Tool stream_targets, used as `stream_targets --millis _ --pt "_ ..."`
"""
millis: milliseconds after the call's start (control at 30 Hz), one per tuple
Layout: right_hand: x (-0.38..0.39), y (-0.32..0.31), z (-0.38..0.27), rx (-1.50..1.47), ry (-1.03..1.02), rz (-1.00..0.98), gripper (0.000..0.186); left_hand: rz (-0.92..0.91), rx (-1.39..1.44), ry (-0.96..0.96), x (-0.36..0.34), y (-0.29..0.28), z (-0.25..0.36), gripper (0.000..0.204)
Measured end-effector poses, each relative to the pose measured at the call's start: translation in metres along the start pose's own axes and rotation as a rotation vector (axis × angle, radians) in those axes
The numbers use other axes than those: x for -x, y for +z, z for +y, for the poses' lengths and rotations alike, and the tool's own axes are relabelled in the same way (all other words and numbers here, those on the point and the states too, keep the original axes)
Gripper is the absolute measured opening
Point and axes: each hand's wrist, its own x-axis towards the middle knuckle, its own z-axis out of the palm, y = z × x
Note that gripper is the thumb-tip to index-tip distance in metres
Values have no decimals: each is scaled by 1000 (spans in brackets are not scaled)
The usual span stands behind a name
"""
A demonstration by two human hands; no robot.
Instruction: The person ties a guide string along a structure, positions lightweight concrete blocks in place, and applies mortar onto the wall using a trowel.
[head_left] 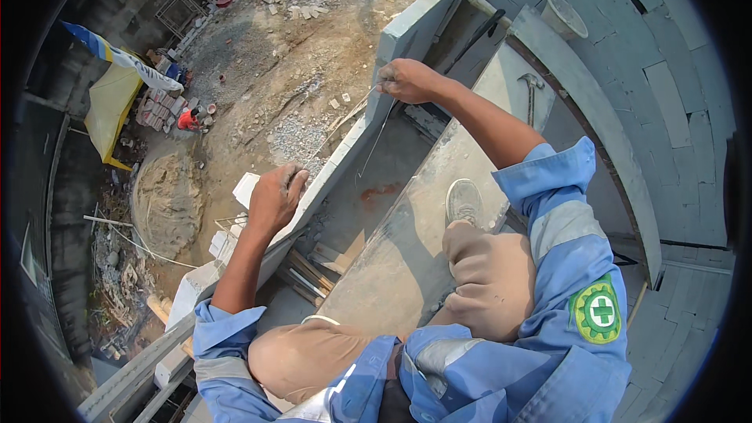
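My right hand [409,81] is closed in a pinch at the corner of a pale block wall [407,31]. A thin string or wire [376,141] hangs down below its fingertips. Lower and to the left, my left hand [276,194] is closed above the wall's narrow top edge [341,153], thumb along the fingers. Whatever it grips is hidden or too fine to make out. Beyond my right forearm, a claw hammer [531,98] lies on the grey ledge [439,180], where my shoe also rests.
Far below on the left are open ground, a sand pile [167,204], a yellow canopy [113,106] and a person in red [188,119]. Wooden pieces [309,274] lie in the gap beside the ledge. A pale bucket [564,17] stands by the curved wall at right.
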Motion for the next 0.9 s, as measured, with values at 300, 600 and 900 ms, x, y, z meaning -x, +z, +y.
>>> stream_targets --millis 300,600,900 --pt "22 27 71 -240 127 68 28 -130 212 -166 -137 53 81 27" --pt "180 27 244 -47 1016 624 45 -167 221 -286 -222 66 119 28" --pt "271 57 277 -85 1404 404 45 -142 316 -272 -343 45 164 27"
